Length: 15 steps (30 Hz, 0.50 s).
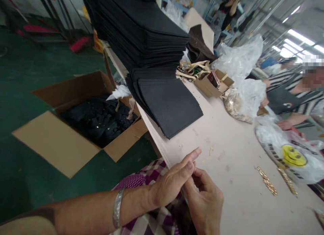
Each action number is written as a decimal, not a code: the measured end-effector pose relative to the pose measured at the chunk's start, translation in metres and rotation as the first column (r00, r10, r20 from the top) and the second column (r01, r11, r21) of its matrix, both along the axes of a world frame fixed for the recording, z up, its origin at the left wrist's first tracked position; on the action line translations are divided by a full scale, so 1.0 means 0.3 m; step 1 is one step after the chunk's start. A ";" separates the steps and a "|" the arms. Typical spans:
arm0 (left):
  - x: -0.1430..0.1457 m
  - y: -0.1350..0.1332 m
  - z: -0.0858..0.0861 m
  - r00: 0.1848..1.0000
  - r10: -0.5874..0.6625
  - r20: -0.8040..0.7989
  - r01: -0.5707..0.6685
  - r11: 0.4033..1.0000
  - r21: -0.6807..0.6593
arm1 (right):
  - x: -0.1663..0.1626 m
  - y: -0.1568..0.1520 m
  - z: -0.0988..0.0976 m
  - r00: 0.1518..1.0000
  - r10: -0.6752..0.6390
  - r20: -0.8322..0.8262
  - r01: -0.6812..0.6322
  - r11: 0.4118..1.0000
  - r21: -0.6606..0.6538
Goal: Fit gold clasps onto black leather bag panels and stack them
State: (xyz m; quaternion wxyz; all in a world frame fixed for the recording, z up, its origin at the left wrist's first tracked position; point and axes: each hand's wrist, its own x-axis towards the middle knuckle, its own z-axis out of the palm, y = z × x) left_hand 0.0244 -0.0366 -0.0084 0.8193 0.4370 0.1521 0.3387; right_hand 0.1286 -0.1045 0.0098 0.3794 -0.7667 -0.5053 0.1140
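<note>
At the near edge of the pale table, my two hands meet. My left hand [172, 184], with a silver bangle [117, 208] on its wrist, has its fingers stretched out and its thumb raised. Against its fingertips and palm side, my right hand [206, 198] is closed with curled, pinching fingers. Whatever lies between those fingers, if anything, is hidden. Beyond the hands lies a smaller pile of black sheets [169, 103], in front of a tall stack of black sheets [141, 29]. Two gold chain pieces [267, 181] rest on the table to the right.
An open cardboard box [58, 144] holding dark pieces stands on the green floor at left. Farther along the table [243, 208] are a small carton [209, 86], clear plastic bags [240, 59] and a smiley-face bag [293, 155]. Across it sits a person in striped sleeves [280, 93].
</note>
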 end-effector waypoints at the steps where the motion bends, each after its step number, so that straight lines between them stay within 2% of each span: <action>1: -0.003 0.000 0.000 1.000 0.003 0.001 -0.003 1.000 0.006 | -0.002 0.004 -0.002 1.000 0.002 0.014 -0.002 1.000 0.001; 4: 0.000 -0.001 -0.008 0.999 0.052 -0.005 -0.052 0.998 -0.040 | -0.015 0.029 -0.008 0.995 0.018 0.097 -0.020 1.000 0.020; 8: 0.017 0.008 -0.034 0.985 0.172 0.010 -0.161 0.938 -0.306 | -0.056 0.083 -0.038 0.986 0.063 0.156 -0.072 0.996 0.056; 10: 0.013 0.023 -0.047 0.971 0.238 0.021 -0.211 0.895 -0.392 | -0.080 0.106 -0.057 0.993 0.082 0.084 -0.088 0.994 0.062; 12: -0.006 0.046 -0.051 0.951 0.308 0.009 -0.277 0.867 -0.415 | -0.095 0.125 -0.068 0.995 0.098 -0.028 -0.097 0.994 0.051; 15: -0.062 0.093 -0.039 0.914 0.405 0.020 -0.358 0.830 -0.428 | -0.086 0.167 -0.059 0.964 0.213 -0.160 -0.218 0.976 -0.017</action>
